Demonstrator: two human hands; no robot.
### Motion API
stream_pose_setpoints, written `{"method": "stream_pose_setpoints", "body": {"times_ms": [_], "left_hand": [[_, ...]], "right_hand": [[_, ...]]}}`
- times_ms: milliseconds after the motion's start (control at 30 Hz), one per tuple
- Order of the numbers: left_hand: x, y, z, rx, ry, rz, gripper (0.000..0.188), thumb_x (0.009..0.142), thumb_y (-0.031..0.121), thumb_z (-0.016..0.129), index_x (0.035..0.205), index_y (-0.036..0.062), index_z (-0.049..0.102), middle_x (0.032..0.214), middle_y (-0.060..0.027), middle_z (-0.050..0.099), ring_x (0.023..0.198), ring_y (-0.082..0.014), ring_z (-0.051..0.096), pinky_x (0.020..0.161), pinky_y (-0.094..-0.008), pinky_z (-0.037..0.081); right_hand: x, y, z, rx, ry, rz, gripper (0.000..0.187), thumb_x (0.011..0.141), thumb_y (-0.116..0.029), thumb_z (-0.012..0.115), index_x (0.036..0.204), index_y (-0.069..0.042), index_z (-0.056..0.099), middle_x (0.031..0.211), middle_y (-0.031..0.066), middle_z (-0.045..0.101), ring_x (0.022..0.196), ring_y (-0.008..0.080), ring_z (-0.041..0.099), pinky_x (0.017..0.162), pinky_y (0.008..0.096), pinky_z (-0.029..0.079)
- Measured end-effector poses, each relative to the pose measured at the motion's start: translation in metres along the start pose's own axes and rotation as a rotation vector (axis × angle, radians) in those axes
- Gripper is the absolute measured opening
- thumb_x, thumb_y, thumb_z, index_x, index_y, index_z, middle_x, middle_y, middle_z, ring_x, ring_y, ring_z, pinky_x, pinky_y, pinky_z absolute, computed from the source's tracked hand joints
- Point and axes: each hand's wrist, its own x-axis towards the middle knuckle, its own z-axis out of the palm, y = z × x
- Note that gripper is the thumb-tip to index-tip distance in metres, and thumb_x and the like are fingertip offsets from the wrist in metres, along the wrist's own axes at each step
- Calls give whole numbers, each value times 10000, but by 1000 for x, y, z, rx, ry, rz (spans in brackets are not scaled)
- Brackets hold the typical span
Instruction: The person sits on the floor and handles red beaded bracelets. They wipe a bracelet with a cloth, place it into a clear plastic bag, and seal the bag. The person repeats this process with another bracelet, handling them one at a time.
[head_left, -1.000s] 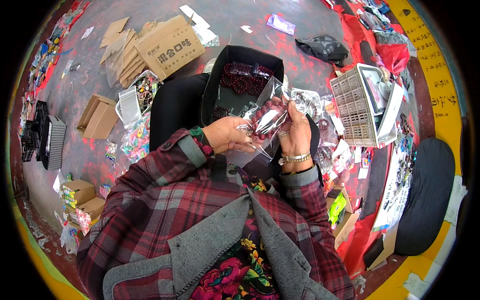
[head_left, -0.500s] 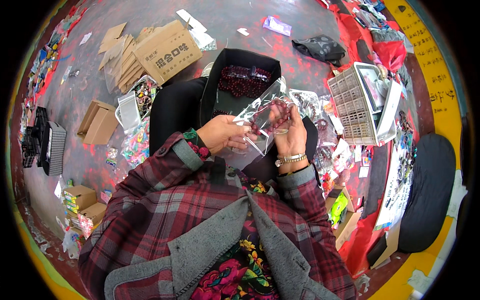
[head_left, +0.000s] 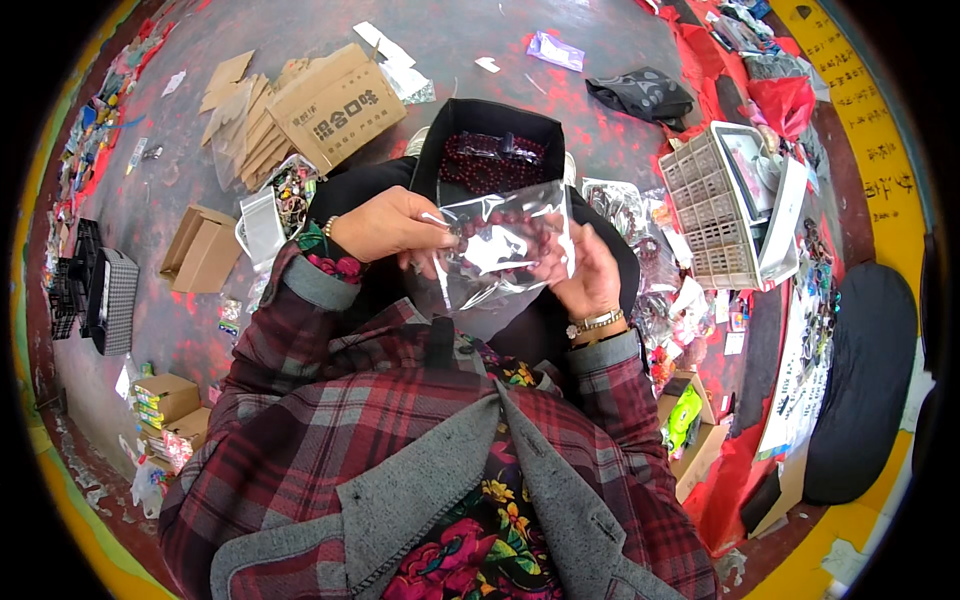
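A clear plastic bag (head_left: pixel 490 270) is stretched flat between my hands, shining with glare. My left hand (head_left: pixel 390 228) pinches its left edge between thumb and fingers. At the bag's right side my right hand (head_left: pixel 588 275) is closed on it, some fingers showing blurred through the film. Dark red round beads (head_left: pixel 525 228) show through the plastic; glare hides whether they lie inside or behind it. Just beyond stands a black open box (head_left: pixel 432 160) between my knees, holding more dark red bead strings (head_left: pixel 490 175), some under clear wrapping.
Flattened cardboard and a carton (head_left: pixel 335 105) lie at the far left, near a white tray of trinkets (head_left: pixel 290 205). Wrapped bead goods (head_left: pixel 650 250) lie right of my knee, beside a beige plastic basket (head_left: pixel 705 210). A black cushion (head_left: pixel 860 385) is at the far right.
My left hand has moved left and a little up, pulling the bag from a slanted, folded shape into a flat spread. My right hand has shifted slightly right and down.
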Motion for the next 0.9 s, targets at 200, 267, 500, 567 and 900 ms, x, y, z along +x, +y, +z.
{"method": "stream_pose_setpoints", "body": {"times_ms": [200,267,500,567,900], "left_hand": [[-9,-1,-5,-86,163,20,195,843,208,581,845,15,609,699,-74,647,602,-114,625,431,-173,391],[-8,-5,-6,-180,243,62,210,853,224,572,883,17,594,752,-88,653,623,-119,630,432,-173,390],[-27,20,15,111,378,176,180,868,189,551,839,16,593,744,-52,637,561,-49,551,436,-165,374],[-35,27,24,150,363,198,158,870,157,540,822,19,597,720,-19,621,549,-28,519,438,-165,373],[-42,39,22,241,347,236,169,863,164,548,814,10,596,618,24,554,508,-28,487,435,-179,383]], "right_hand": [[5,16,6,-175,0,182,354,873,-209,549,1129,28,489,1063,199,575,991,273,579,757,337,527],[8,18,3,-116,9,148,347,875,-193,544,1138,27,485,1059,199,575,995,281,579,729,335,540],[4,25,1,-63,-32,-15,530,866,-306,547,1257,11,383,1123,185,555,974,274,583,770,318,512],[2,24,9,-47,-85,39,544,854,-294,561,1269,4,373,1165,179,530,998,299,573,827,376,492],[-2,22,19,-70,-101,72,429,818,-112,592,1209,-1,456,1105,214,567,950,275,603,838,348,487]]}}
